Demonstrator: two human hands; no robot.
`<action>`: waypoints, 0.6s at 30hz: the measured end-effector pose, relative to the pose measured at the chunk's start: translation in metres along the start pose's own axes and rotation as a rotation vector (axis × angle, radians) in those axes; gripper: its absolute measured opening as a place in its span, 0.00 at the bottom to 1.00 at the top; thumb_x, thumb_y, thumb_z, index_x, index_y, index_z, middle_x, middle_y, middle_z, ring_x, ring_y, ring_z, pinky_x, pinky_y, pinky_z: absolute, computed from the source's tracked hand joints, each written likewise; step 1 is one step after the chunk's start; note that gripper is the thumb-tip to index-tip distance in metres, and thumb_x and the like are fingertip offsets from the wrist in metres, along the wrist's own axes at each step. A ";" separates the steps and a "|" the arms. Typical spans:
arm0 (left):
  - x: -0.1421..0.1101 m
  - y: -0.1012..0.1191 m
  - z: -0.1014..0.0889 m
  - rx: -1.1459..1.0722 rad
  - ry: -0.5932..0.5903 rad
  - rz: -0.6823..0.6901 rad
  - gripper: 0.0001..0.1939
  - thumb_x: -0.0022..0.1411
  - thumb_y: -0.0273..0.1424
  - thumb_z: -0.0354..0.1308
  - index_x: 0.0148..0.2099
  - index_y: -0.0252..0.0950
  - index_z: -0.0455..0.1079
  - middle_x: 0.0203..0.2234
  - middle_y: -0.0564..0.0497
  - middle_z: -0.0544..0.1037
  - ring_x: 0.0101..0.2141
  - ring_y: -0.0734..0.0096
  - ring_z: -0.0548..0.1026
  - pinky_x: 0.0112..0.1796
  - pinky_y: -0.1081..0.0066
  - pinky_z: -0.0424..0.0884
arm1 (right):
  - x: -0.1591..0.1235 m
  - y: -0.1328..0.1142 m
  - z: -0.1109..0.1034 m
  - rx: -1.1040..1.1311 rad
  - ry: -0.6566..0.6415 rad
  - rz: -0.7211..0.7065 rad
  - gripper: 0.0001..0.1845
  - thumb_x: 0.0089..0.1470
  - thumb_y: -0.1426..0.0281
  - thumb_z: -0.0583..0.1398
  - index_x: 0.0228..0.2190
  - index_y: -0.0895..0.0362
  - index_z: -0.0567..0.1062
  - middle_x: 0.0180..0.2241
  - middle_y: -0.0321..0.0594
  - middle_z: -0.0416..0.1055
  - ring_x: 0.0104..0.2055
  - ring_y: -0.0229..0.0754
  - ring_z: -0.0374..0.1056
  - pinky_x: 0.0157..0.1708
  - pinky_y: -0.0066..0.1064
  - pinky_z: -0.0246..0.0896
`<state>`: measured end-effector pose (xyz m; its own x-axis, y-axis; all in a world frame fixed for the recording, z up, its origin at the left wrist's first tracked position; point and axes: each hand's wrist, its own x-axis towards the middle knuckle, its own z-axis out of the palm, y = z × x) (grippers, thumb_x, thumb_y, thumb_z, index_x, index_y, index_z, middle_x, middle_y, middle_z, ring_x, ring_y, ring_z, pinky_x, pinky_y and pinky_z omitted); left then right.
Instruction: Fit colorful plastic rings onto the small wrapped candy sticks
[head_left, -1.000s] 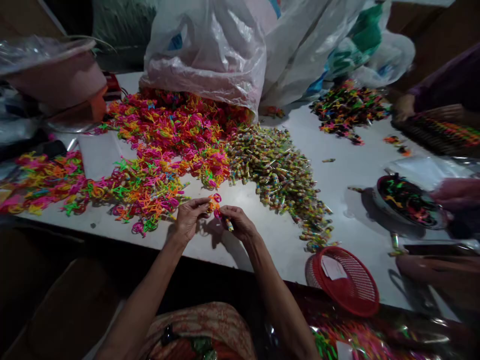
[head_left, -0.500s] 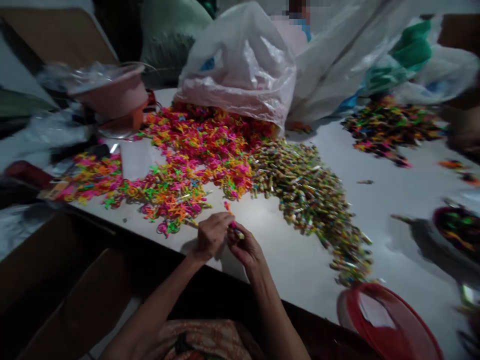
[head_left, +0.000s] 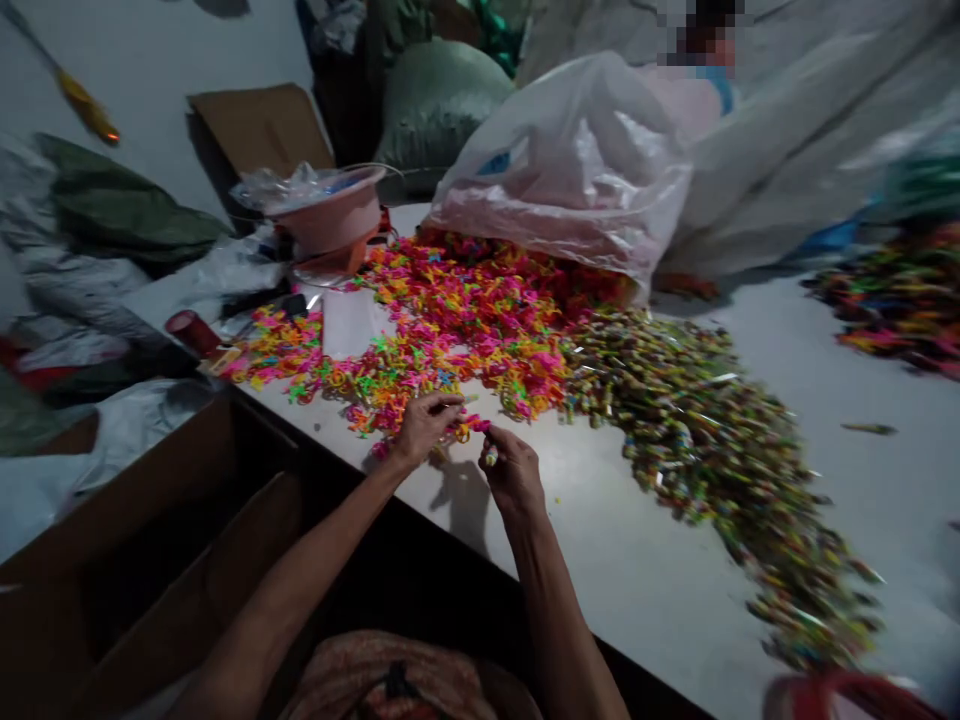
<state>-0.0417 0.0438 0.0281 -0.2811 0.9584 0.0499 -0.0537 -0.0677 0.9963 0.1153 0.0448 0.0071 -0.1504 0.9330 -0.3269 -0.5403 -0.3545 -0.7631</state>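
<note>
Pink piece (head_left: 477, 424) pinched in fingers of left hand (head_left: 424, 430) and right hand (head_left: 517, 472); two-handed handling, apparently; next calls for steadiness.

No text, label, brand, number or sign can be read. The blue patch (head_left: 495, 163) on the large translucent white plastic bag (head_left: 577, 170) is too blurred to tell whether it is lettering. The mottled patterning on the heaped small, slim yellow-green sticks (head_left: 690, 410) is likewise too small and smeared to make out.
</note>
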 end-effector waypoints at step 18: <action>-0.036 -0.025 0.049 -0.505 -0.147 -0.474 0.20 0.39 0.28 0.70 0.38 0.32 0.75 0.24 0.52 0.78 0.24 0.75 0.76 0.24 0.76 0.71 | -0.019 -0.021 -0.048 -0.112 -0.071 -0.028 0.10 0.36 0.66 0.68 0.19 0.58 0.73 0.14 0.28 0.62 0.14 0.27 0.51 0.12 0.20 0.47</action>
<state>0.0164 0.0246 0.0053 0.0134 0.9416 -0.3366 -0.5865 0.2800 0.7600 0.1695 0.0315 0.0024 -0.1970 0.9434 -0.2669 -0.4499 -0.3289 -0.8303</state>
